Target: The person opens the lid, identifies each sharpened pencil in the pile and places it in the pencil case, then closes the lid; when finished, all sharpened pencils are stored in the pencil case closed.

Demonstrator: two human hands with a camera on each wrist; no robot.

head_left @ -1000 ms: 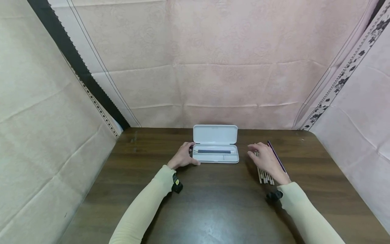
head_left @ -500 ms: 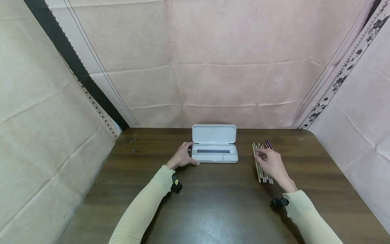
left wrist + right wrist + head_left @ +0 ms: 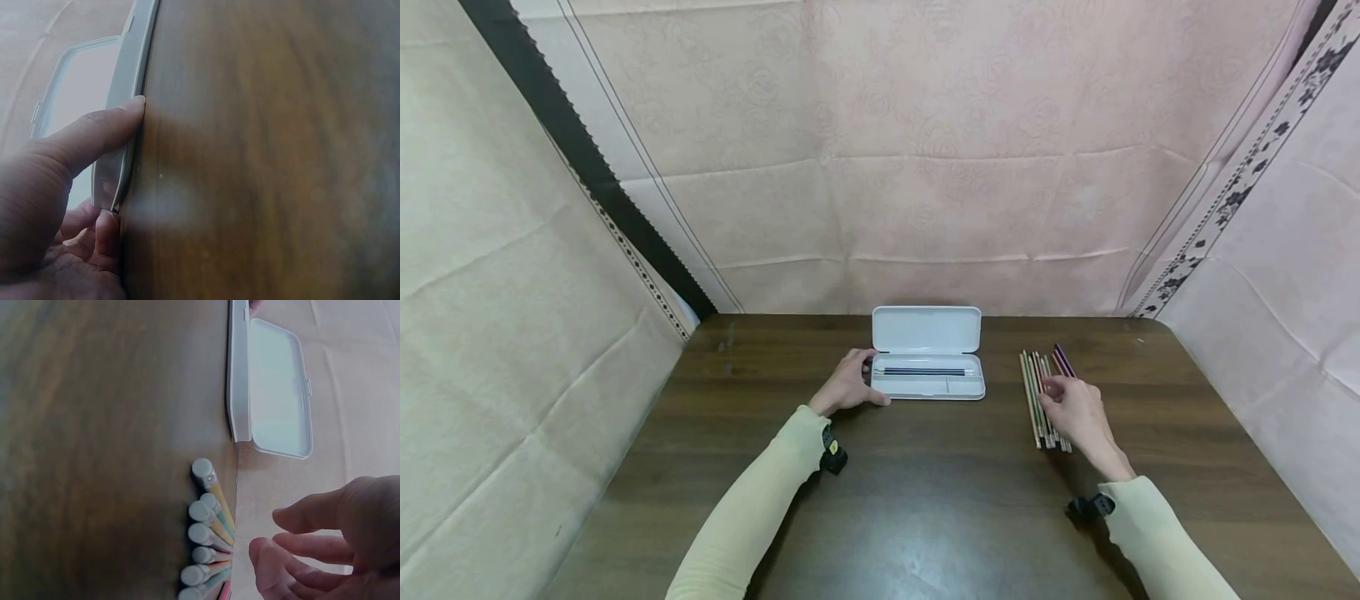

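Note:
A white pencil case (image 3: pixel 927 330) stands on the table with its lid up. My left hand (image 3: pixel 848 385) holds its left end; in the left wrist view the thumb (image 3: pixel 103 132) presses the front wall and the fingers bend round the corner. Dark blue pencils (image 3: pixel 925 372) lie in the back part of its tray. To the right of the case, several pencils (image 3: pixel 1030 398) lie side by side, white erasers (image 3: pixel 200 512) toward me. My right hand (image 3: pixel 1081 412) is over the right side of this row, thumb and fingers loosely bent with a gap between them. A dark purple pencil (image 3: pixel 1063 360) sticks out beyond it.
The brown wooden table (image 3: pixel 880 500) extends in front of the case and to both sides. Pale cloth (image 3: pixel 925 208) hangs behind the table and along its left and right sides.
My right hand has drawn back to the right across the pencils, uncovering more of the row's left side. My left hand stays at the case.

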